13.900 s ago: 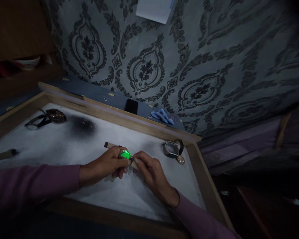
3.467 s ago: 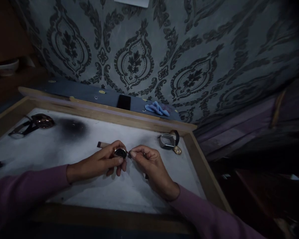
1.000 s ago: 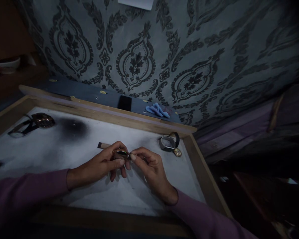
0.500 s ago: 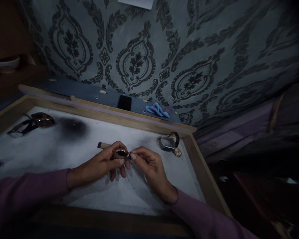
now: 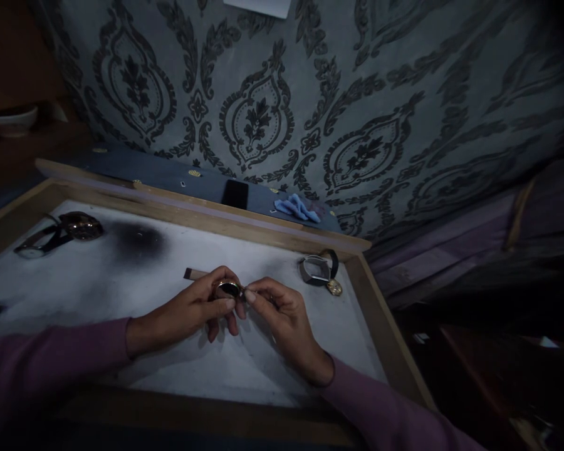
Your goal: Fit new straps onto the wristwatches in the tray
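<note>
Over the middle of the white-bottomed wooden tray (image 5: pixel 270 225), my left hand (image 5: pixel 192 310) is closed on a round watch case (image 5: pixel 226 289) with a gold-coloured rim and a dark, shiny face. The thumb and fingers grip it by its edges. My right hand (image 5: pixel 284 316) pinches at the right side of the case. Whether its fingertips hold the crown or some small part is too small to make out. Just behind my left hand lies a flat strip with a dark end (image 5: pixel 192 274), partly covered by the fingers.
Several watches (image 5: pixel 78 227) lie at the tray's left end. At the right are a grey watch case with a dark strap (image 5: pixel 314 268) and a small gold watch movement (image 5: pixel 334 287). Beyond the rim are a black phone (image 5: pixel 235 194) and a blue cloth (image 5: pixel 297 208). A patterned wall stands behind.
Both hands stay in nearly the same place around the watch case. My right fingertips have shifted very slightly, and the reflection on the face has dimmed.
</note>
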Demonstrator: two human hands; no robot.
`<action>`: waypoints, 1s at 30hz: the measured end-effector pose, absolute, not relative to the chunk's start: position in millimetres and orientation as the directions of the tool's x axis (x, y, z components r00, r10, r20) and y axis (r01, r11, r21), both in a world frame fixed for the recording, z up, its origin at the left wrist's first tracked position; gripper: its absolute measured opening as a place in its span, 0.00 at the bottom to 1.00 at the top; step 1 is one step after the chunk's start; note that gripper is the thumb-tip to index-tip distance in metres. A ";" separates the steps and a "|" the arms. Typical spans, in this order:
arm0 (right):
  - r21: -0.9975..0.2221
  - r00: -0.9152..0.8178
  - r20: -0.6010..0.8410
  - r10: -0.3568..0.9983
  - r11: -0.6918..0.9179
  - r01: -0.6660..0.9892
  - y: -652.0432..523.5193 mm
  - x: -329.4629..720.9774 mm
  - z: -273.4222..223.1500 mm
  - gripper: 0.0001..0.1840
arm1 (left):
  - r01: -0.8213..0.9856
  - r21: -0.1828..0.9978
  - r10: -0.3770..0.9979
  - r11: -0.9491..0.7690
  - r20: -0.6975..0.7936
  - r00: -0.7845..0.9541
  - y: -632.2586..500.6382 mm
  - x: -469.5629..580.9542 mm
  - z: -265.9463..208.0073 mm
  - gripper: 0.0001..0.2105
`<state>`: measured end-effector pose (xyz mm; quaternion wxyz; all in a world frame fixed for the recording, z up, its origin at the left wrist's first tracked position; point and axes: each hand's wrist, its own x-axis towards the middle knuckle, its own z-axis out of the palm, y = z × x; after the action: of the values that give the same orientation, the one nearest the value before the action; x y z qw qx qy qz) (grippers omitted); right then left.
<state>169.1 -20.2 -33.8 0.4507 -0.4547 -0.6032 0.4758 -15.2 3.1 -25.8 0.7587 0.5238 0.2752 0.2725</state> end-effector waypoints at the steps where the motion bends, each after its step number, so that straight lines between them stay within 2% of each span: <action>1: -0.984 -0.181 0.110 0.977 0.132 0.117 -20.2 168.9 -33.7 0.08 | -0.127 0.945 0.702 0.303 -0.131 0.700 3.3 -15.1 -25.7 0.07; 19: -0.986 -0.154 0.117 0.981 0.134 0.101 -18.6 168.5 -31.0 0.06 | -0.115 0.947 0.699 0.301 -0.137 0.702 3.3 -15.6 -23.3 0.06; 30: -0.971 -0.184 0.131 0.974 0.163 0.174 -21.5 168.3 -31.9 0.10 | -0.181 0.912 0.699 0.368 -0.143 0.700 1.0 -14.3 -29.8 0.05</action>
<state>168.3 -21.5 -31.9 0.4416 -0.4617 -0.6218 0.4530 -14.3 1.0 -29.8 0.7831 0.4868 0.2660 0.2811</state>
